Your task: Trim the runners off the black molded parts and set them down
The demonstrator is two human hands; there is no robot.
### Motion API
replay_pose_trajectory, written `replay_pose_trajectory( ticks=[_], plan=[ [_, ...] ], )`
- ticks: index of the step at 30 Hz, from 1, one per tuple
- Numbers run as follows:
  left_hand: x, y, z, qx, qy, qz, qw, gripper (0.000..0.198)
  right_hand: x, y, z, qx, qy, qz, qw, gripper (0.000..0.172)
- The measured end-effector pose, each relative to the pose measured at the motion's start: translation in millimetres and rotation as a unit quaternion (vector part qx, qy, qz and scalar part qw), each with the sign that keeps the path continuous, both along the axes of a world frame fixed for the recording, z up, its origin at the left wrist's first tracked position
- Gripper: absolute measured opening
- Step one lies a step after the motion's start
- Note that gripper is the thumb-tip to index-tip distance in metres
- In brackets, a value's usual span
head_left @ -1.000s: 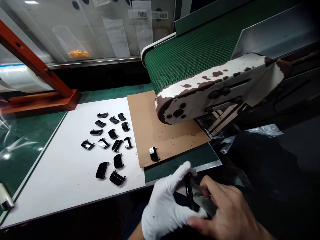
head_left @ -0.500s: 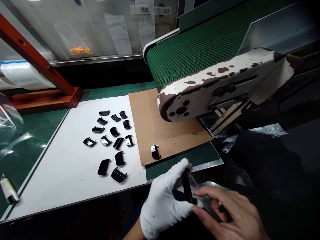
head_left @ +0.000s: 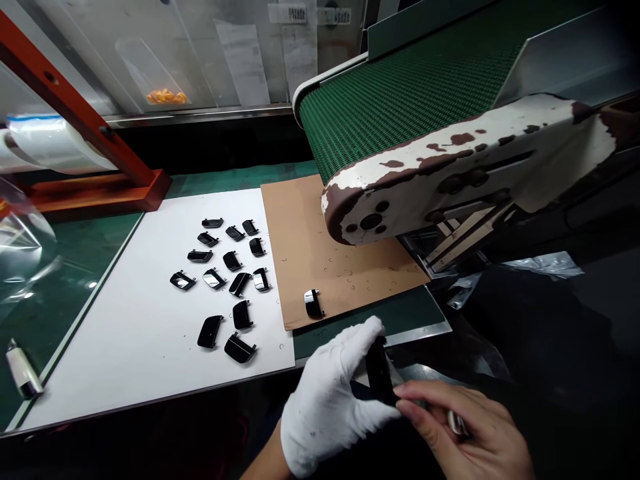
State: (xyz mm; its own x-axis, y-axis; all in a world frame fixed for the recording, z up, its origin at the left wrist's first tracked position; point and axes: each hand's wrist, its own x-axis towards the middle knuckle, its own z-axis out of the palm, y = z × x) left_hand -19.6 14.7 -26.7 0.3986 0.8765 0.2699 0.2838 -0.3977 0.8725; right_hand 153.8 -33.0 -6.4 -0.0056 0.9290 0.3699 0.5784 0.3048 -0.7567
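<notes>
My left hand (head_left: 333, 397), in a white glove, grips a small black plastic part (head_left: 379, 373) between thumb and fingers, just past the table's front edge. My bare right hand (head_left: 465, 427) is closed in a pinch close against the lower end of that part. From its curled fingers shows the shiny rounded end of a slim tool (head_left: 457, 423); the rest of the tool is hidden. One more glossy black part (head_left: 313, 304) lies on the brown cardboard (head_left: 300, 233) beyond my left hand. Several like it, such as this black part (head_left: 240, 348), lie spread on the white board (head_left: 135, 333).
A green conveyor belt (head_left: 400, 100) with a chipped white side frame (head_left: 425, 153) overhangs the cardboard. Tiny dark curls dot the cardboard. A pale-handled tool (head_left: 23, 370) lies at far left, near a red-brown stand (head_left: 140, 190) with a plastic film roll (head_left: 57, 143).
The black part in my left hand has turned, showing more of its dark face. My right fingers have closed together at its lower end, and the tool's shiny end has come into sight.
</notes>
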Motion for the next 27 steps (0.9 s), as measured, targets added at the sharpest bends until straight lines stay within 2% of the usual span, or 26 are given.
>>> replay_pose_trajectory(
  ticks=[4, 6, 8, 11, 14, 17, 19, 24, 27],
  plan=[
    [0, -1, -1.3, -0.028, -0.035, 0.008, 0.999, 0.085, -4, -6, -11.7, -0.038, 0.056, -0.109, 0.992, 0.016],
    [-1, -1, -0.4, -0.053, -0.061, 0.009, 0.997, 0.086, -5, -9, -18.8, -0.07, 0.12, -0.13, 0.982, 0.018],
    [-2, -1, 0.3, -0.082, -0.081, 0.009, 0.993, 0.087, -5, -10, -26.1, -0.112, 0.223, -0.112, 0.962, 0.017],
    [-3, -1, -1.1, -0.124, -0.093, 0.007, 0.988, 0.091, -4, -9, -34.3, -0.157, 0.363, -0.054, 0.917, 0.012],
    [-5, -2, -5.0, -0.143, -0.099, 0.01, 0.985, 0.093, -5, -3, -36.3, -0.164, 0.433, 0.0, 0.886, 0.009],
    [-7, -3, -6.9, -0.145, -0.107, 0.006, 0.984, 0.092, -7, 3, -35.5, -0.16, 0.484, 0.031, 0.86, 0.014],
    [-7, -3, -5.9, -0.143, -0.106, 0.004, 0.984, 0.091, -7, 4, -36.9, -0.158, 0.51, 0.026, 0.845, 0.013],
    [4, -3, 1.1, -0.097, -0.081, 0.009, 0.992, 0.09, -4, -5, -45.7, -0.213, 0.55, -0.047, 0.806, 0.011],
    [9, -3, 3.8, -0.044, -0.042, 0.014, 0.998, 0.092, -10, -8, -42.6, -0.208, 0.531, -0.09, 0.816, 0.016]
  ],
)
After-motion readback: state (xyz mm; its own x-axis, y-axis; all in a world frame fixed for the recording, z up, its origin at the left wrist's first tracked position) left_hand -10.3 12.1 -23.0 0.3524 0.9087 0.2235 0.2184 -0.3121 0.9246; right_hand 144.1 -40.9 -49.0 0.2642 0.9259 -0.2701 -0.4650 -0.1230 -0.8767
